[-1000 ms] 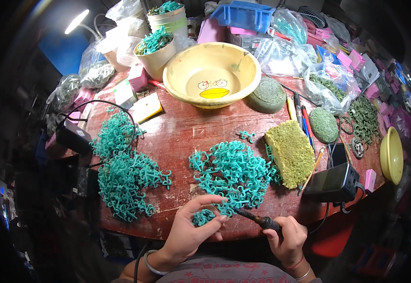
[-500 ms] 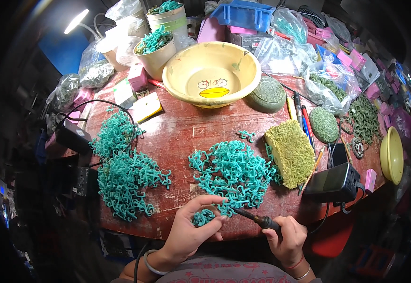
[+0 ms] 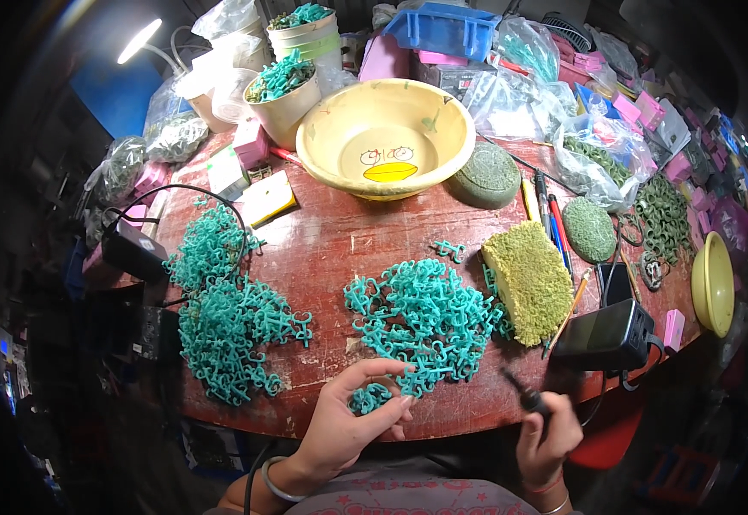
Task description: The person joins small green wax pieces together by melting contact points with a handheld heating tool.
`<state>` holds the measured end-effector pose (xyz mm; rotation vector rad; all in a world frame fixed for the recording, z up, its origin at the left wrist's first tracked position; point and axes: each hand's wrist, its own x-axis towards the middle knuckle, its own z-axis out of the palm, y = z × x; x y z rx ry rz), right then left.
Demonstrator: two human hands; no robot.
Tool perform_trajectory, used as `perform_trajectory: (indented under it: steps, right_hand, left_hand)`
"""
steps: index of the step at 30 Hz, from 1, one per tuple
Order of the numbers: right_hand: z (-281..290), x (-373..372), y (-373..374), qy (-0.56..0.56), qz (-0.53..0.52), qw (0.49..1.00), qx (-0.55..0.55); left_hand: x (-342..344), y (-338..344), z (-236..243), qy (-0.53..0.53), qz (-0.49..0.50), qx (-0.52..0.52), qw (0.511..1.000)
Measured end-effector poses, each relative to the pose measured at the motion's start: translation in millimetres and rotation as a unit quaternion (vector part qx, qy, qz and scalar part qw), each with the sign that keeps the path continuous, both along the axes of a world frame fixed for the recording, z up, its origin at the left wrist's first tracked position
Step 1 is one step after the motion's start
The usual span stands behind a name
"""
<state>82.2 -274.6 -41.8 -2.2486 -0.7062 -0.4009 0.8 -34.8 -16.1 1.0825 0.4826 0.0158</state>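
Observation:
Low at the centre of the head view, my left hand [image 3: 352,421] pinches a small teal plastic piece [image 3: 404,384] between thumb and index finger, beside a small clump of similar pieces [image 3: 369,396]. My right hand [image 3: 552,438] grips a dark pen-shaped tool with a thin shaft [image 3: 524,390], angled up-left, its tip apart from the left hand. A large pile of teal pieces [image 3: 417,309] lies just beyond my hands, a second pile [image 3: 219,335] at the left. A yellowish-green porous block [image 3: 524,283] sits right of the middle pile.
A cream basin [image 3: 339,129] stands at the back, beside cups [image 3: 279,112] of teal pieces. Black power units [image 3: 133,249] with cables sit on both sides. Round green lumps [image 3: 588,227], pens [image 3: 554,215], bags [image 3: 597,172] and a yellow bowl [image 3: 710,283] crowd the red table's right.
My right hand has moved to the right with the dark tool, whose tip has left the piece in my left hand and now points more upward. My left hand has barely moved.

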Motion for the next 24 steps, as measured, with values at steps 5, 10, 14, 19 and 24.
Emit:
perform_trajectory:
  steps: [5, 10, 14, 19, 24]
  right_hand:
    - [1, 8, -17, -0.023, -0.141, 0.985, -0.093]
    - [1, 9, -17, -0.035, -0.146, 0.977, -0.150]
    - [-1, 9, -16, -0.055, -0.155, 0.977, -0.136]
    - [-2, 8, -15, -0.052, -0.149, 0.979, -0.127]
    - [-3, 7, -14, -0.030, -0.127, 0.985, -0.113]
  left_hand:
    - [-4, 2, 1, -0.001, -0.002, -0.002, 1.000]
    - [-3, 1, -1, -0.006, -0.002, -0.020, 1.000]
    - [-3, 1, -2, -0.003, -0.008, -0.020, 1.000]
    - [-5, 3, -1, -0.004, -0.006, -0.018, 1.000]
    - [-10, 8, 5, 0.005, 0.016, 0.001, 1.000]
